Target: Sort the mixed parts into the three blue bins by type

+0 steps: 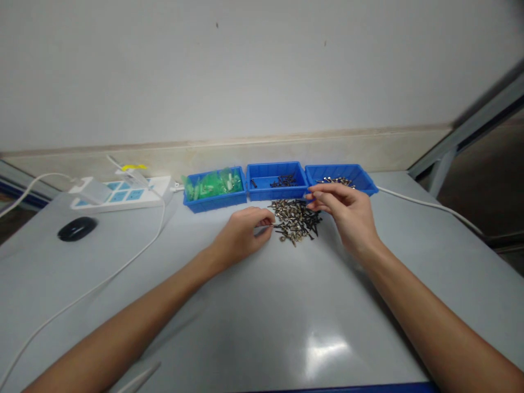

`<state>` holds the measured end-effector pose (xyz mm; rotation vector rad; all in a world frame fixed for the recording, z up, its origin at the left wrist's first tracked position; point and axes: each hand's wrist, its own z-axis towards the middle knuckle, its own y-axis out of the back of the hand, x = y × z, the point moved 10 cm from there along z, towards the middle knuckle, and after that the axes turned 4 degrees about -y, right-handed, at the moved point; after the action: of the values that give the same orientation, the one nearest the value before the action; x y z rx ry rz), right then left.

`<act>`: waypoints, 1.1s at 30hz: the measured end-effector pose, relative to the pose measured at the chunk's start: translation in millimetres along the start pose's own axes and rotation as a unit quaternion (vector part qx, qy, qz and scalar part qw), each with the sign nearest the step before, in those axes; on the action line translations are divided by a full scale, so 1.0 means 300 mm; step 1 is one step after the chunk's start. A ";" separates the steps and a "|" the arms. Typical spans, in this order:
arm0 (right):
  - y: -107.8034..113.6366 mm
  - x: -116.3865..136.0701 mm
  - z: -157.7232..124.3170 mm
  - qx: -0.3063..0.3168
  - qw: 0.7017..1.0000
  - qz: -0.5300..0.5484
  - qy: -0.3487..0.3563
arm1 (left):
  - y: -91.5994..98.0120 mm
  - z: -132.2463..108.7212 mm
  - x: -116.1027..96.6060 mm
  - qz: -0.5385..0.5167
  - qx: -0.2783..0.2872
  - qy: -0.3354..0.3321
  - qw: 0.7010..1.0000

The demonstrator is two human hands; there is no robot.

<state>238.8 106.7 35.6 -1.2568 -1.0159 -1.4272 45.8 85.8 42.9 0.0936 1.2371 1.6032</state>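
A mixed pile of silver and black screws (295,219) lies on the table between my hands. At its left edge, my left hand (245,232) is closed, thumb and forefinger pinched on what looks like a small screw (272,225). My right hand (346,210) hovers over the pile's right side, before the right blue bin (366,183). Its fingertips are pinched together; whatever is between them is too small to make out. Silver screws (338,180) lie in that bin, partly behind my hand. The middle blue bin (276,195) holds dark screws (284,180).
The left blue bin (216,204) contains green plastic bags (213,184). Farther left are a white power strip (159,192) with plugged-in adapters and a black mouse (77,228). A white cable (123,267) crosses the table's left side. A wall stands behind the bins.
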 end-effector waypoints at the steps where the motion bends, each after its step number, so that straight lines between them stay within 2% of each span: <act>1: -0.018 0.002 -0.003 0.025 1.000 -0.009 -0.003 | 0.010 0.002 0.007 -0.044 -0.015 0.018 0.999; 6: -0.111 -0.001 -0.043 0.153 0.987 -0.043 -0.035 | 0.039 0.010 0.028 -0.239 -0.061 0.089 0.965; 9: -0.158 -0.018 -0.074 0.226 0.971 -0.028 -0.067 | 0.044 0.012 0.028 -0.283 -0.068 0.104 0.951; 13: -0.182 -0.045 -0.092 0.266 0.958 0.003 -0.107 | 0.048 0.013 0.019 -0.292 -0.067 0.099 0.949; 27: -0.200 -0.043 -0.105 0.290 0.949 0.049 -0.117 | 0.052 0.017 -0.013 -0.297 -0.069 0.081 0.949; 30: -0.169 -0.046 -0.080 0.243 0.963 0.065 -0.101 | 0.061 0.018 -0.015 -0.206 -0.063 0.056 0.975; 33: -0.089 -0.027 -0.032 0.125 0.988 0.076 -0.045 | 0.043 0.012 -0.020 -0.028 -0.030 -0.005 0.999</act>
<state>210.8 104.0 26.3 -1.1944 -1.0994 -1.0977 42.2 84.9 57.0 0.0295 1.1725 1.5888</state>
